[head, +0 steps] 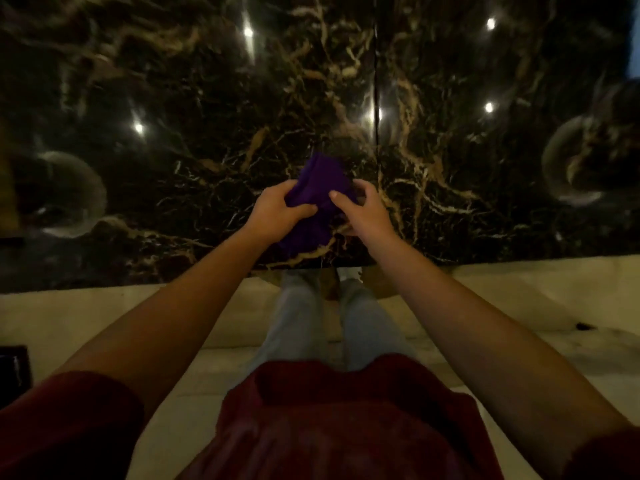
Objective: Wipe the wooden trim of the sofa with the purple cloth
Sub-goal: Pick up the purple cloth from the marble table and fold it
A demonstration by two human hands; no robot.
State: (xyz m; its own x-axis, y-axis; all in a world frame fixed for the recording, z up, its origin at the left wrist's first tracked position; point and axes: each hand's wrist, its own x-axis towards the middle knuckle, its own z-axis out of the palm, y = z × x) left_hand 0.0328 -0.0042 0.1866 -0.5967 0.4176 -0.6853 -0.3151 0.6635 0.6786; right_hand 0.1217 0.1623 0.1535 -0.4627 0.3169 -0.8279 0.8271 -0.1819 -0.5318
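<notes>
The purple cloth [313,199] is bunched up between both hands, held above the near edge of a glossy black marble table [207,116]. My left hand [277,211] grips its left side with the fingers curled into the fabric. My right hand [360,209] holds the right side, thumb on top. Part of the cloth hangs down below the hands. No sofa or wooden trim appears in this view.
The marble tabletop fills the upper half, with ceiling lights reflected in it. Its front edge [138,284] runs across the middle. Below lie a pale floor [519,306], my legs in light trousers and a dark red shirt. A dark object [14,365] sits at the left edge.
</notes>
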